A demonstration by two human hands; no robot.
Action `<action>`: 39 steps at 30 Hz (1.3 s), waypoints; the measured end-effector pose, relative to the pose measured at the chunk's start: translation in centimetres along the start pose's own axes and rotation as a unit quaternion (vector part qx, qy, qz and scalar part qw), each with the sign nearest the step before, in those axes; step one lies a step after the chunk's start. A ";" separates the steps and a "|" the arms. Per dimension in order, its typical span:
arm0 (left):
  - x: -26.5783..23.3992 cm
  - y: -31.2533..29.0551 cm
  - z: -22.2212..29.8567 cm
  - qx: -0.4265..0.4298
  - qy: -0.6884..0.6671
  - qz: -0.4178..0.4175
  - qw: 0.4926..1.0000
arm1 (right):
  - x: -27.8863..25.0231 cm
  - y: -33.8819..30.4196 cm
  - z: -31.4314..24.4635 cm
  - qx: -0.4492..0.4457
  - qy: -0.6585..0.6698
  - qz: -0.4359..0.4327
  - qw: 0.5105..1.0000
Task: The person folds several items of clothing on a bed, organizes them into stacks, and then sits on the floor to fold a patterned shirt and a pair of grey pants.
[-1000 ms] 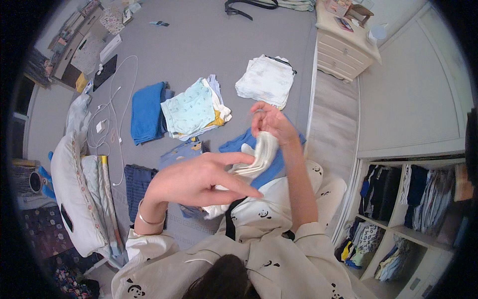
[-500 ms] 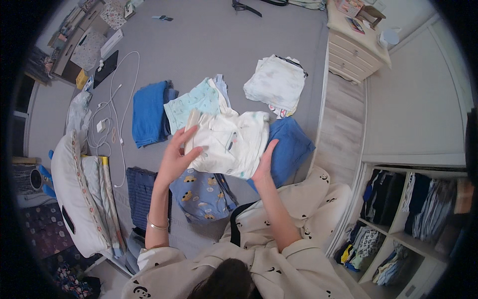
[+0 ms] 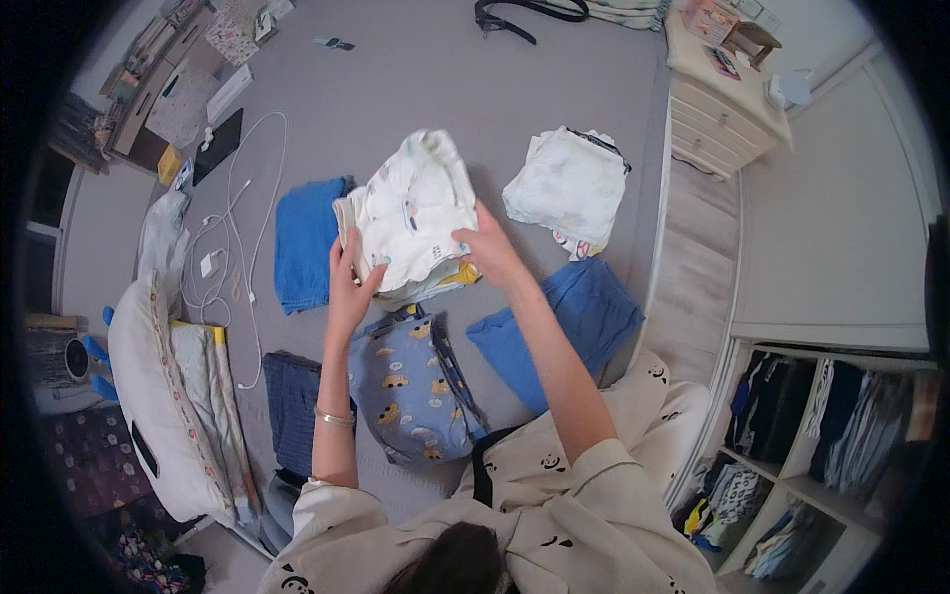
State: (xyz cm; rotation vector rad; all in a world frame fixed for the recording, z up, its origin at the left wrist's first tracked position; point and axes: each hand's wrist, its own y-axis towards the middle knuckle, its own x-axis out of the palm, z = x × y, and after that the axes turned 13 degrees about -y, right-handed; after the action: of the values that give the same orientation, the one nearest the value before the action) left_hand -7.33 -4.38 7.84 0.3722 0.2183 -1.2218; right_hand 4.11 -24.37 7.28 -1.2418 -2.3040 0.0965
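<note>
A folded white garment with small prints (image 3: pixel 421 208) is held between both hands over the middle of the bed. My left hand (image 3: pixel 351 282) grips its left side, thumb on top and fingers partly hidden beneath. My right hand (image 3: pixel 490 249) pinches the right edge, thumb on the upper face. Light cloth with some yellow shows under it; the rest of that pile is hidden. Close to my left hand lies a folded blue garment (image 3: pixel 305 247). Below the hands are a blue-grey car-print garment (image 3: pixel 401 381) and, under my right forearm, a folded blue one (image 3: pixel 584 312).
A stack of white clothes (image 3: pixel 566 188) sits to the right and a dark blue folded garment (image 3: pixel 295 411) near my left forearm. White cables (image 3: pixel 237 238), a dark tablet-like slab (image 3: pixel 218 147), a belt (image 3: pixel 534 15) and a pillow (image 3: pixel 158 396) are on the bed (image 3: pixel 416 79).
Both hands have carried the white garment forward, away from me, onto or just above the light-coloured pile. The mint-green garment there is now mostly covered. The view has shifted slightly.
</note>
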 end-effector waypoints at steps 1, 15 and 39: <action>-0.2 -0.2 -2.4 0.003 0.044 0.001 0.999 | -0.1 0.9 1.5 0.017 -0.066 0.023 0.997; 5.0 2.7 -0.9 0.095 0.379 0.016 0.920 | -18.9 -0.5 2.2 -0.175 -0.473 0.544 0.671; 20.7 3.3 3.3 0.113 0.063 -0.150 0.980 | -24.5 2.5 -0.6 -0.062 -0.564 0.469 0.677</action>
State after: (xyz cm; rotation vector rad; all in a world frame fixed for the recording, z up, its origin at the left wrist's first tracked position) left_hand 2.54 -22.72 4.01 0.6330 0.2519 -1.5273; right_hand 17.19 -42.57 -2.90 -2.8992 -2.0900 1.4442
